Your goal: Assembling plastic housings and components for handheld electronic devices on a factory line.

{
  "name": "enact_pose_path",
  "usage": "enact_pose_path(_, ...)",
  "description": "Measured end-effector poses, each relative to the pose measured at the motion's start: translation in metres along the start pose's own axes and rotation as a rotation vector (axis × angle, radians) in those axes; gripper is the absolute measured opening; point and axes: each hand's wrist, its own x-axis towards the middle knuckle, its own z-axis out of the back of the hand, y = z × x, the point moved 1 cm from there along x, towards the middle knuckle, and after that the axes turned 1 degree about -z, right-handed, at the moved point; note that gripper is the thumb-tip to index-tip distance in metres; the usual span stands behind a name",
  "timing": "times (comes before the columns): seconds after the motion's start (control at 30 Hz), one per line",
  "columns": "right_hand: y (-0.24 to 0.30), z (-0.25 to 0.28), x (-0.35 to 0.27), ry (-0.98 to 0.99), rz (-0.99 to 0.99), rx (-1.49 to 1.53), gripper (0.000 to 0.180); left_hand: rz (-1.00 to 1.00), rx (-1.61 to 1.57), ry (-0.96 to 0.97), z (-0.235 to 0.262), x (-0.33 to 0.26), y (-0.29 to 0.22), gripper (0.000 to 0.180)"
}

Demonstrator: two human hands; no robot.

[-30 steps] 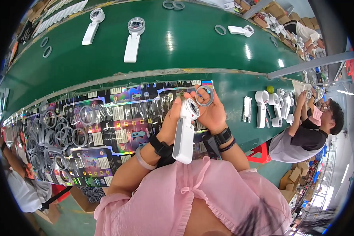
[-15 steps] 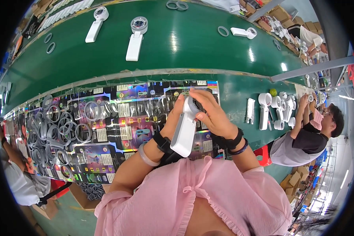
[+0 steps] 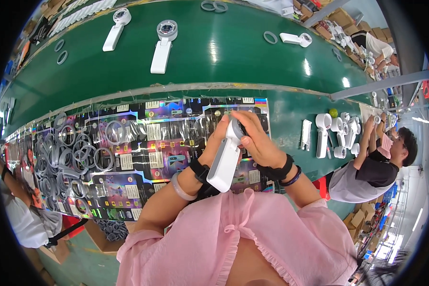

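A white handheld fan (image 3: 224,164) is held between my two hands, its handle slanting down toward my chest. My left hand (image 3: 216,141) is closed along the left side of the fan's round head. From the right, my right hand (image 3: 260,139) wraps over that head, fingers at the top and thumb near its lower edge. A dark grey part of the head shows between my hands; the rest is covered. Left of my hands lies a heap of grey rings (image 3: 64,155), with a loose grey ring (image 3: 115,132) nearer to me.
Printed sheets (image 3: 150,159) cover the bench. Beyond a ledge, the green belt (image 3: 252,62) carries white fans (image 3: 162,55) and grey rings (image 3: 270,37). More fans (image 3: 323,136) lie to the right, near a seated person (image 3: 367,167). Another person's arm (image 3: 16,183) is at left.
Both hands stay around the fan's head and the fan has barely shifted. The whole view has moved slightly.
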Motion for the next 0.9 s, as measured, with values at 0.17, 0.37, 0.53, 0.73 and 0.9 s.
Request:
enact_pose_path(0.17,-0.009,-0.003,-0.001,0.01,0.101,-0.088,0.061,-0.013,0.037,-0.057,-0.007,-0.006,-0.003,0.061)
enact_pose_path(0.37,-0.016,0.002,0.005,0.116,0.097,-0.079,0.055,-0.075,0.021,-0.014,-0.006,-0.008,-0.004,0.057)
enact_pose_path(0.53,-0.017,-0.004,0.009,0.093,0.06,-0.006,0.052,-0.16,0.108,-0.083,-0.004,0.0,0.004,0.069)
enact_pose_path(0.73,-0.009,-0.005,0.007,0.085,-0.036,0.026,0.05,-0.218,0.096,-0.13,0.001,0.005,0.013,0.063)
enact_pose_path(0.9,-0.011,0.0,-0.003,0.061,0.017,0.043,0.049,-0.324,0.313,-0.112,0.006,0.009,0.023,0.055)
